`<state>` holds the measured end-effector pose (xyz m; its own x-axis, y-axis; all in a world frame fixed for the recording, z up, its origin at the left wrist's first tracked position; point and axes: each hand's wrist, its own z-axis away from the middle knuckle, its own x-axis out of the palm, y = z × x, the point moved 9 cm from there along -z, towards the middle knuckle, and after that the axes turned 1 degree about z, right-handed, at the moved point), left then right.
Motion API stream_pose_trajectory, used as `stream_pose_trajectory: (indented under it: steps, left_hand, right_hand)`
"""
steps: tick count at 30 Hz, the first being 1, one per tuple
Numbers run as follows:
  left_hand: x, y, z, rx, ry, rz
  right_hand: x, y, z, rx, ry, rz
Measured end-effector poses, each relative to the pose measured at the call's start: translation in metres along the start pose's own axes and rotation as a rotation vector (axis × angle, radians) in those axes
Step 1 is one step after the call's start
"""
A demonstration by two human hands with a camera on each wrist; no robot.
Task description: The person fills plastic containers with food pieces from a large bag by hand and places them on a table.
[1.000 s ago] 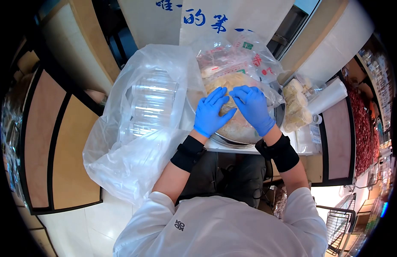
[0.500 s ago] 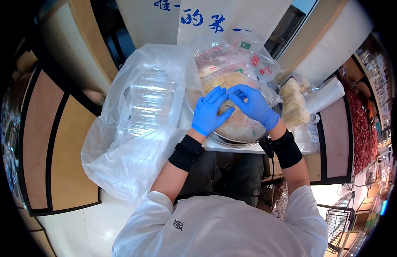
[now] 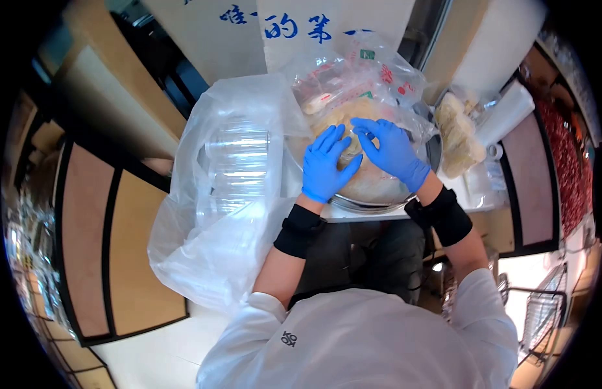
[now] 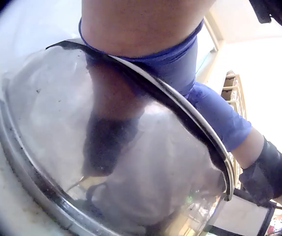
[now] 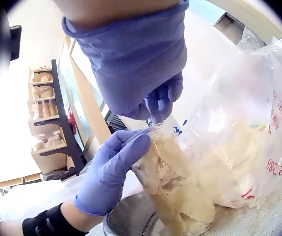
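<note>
In the head view both hands wear blue gloves and meet over a wide metal bowl (image 3: 372, 208). My left hand (image 3: 324, 167) holds a clear plastic container filled with pale yellow flaky pieces (image 5: 173, 179), its thumb against the rim in the right wrist view. From above, my right hand (image 3: 393, 150) pinches at the container's clear top edge (image 5: 153, 129). Its fingertips are close together there and partly cover one another. Under the hands, a large plastic bag (image 3: 379, 185) lies in the bowl. The left wrist view shows mainly the bowl's shiny side (image 4: 146, 162).
To the left, a big translucent bag (image 3: 184, 253) holds stacked clear plastic containers (image 3: 239, 168). A printed plastic bag (image 3: 353, 71) lies behind the bowl. On the right are packages of pale yellow pieces (image 3: 458, 139) and a white plastic roll (image 3: 507, 113).
The whole head view has shifted. My right wrist has swung outward to the right, while its fingertips stay by the container. The left hand keeps nearly the same pose, fingers slightly more spread.
</note>
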<state>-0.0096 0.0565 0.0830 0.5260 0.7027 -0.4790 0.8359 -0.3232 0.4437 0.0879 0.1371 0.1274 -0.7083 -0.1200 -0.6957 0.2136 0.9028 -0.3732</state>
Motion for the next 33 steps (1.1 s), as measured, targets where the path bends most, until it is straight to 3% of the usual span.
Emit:
stream_pose_trajectory:
  steps: [2, 4, 8, 13, 17, 19, 20, 22, 23, 25, 29, 31, 32, 33]
  left_hand:
    - [0.002, 0.0, -0.001, 0.028, 0.032, 0.018]
    - [0.005, 0.001, -0.004, 0.063, -0.005, -0.007]
    - [0.009, 0.004, -0.008, 0.066, -0.084, -0.08]
    - [0.013, 0.011, -0.009, 0.06, -0.097, -0.077]
    - [0.015, 0.009, -0.011, 0.055, -0.052, -0.093]
    - [0.014, 0.01, -0.009, 0.056, -0.01, -0.085]
    - [0.013, 0.011, -0.007, 0.051, -0.003, -0.07]
    - [0.012, 0.011, -0.005, 0.053, 0.0, -0.054]
    - [0.012, 0.008, -0.006, 0.043, 0.003, -0.052]
    - [0.014, 0.005, -0.007, 0.034, 0.008, -0.039]
    - [0.012, 0.004, -0.008, 0.04, 0.003, -0.008]
    - [0.011, 0.002, -0.009, 0.033, -0.003, 0.024]
    - [0.01, 0.003, -0.01, 0.044, 0.004, 0.051]
    - [0.009, 0.003, -0.009, 0.054, 0.011, 0.077]
  right_hand:
    - [0.0, 0.004, 0.002, 0.012, -0.025, 0.049]
    - [0.016, 0.005, 0.006, 0.037, -0.224, 0.068]
    - [0.018, 0.012, 0.015, 0.169, -0.114, -0.062]
    - [0.024, 0.021, 0.019, 0.289, -0.292, -0.071]
    - [0.014, 0.044, 0.025, 0.235, -0.139, -0.246]
    - [-0.02, 0.068, 0.033, 0.362, 0.133, -0.52]
    - [-0.03, 0.073, 0.036, 0.366, 0.135, -0.521]
    - [-0.043, 0.104, 0.052, 0.652, 0.081, -0.271]
    - [-0.042, 0.114, 0.053, 0.655, 0.089, -0.271]
    - [-0.027, 0.122, 0.049, 0.503, -0.03, 0.02]
    - [0.018, 0.148, 0.054, 0.562, -0.155, -0.123]
    - [0.046, 0.149, 0.035, 0.431, -0.436, 0.144]
    - [0.049, 0.149, 0.023, 0.428, -0.437, 0.147]
    - [0.062, 0.142, 0.016, 0.398, -0.666, 0.277]
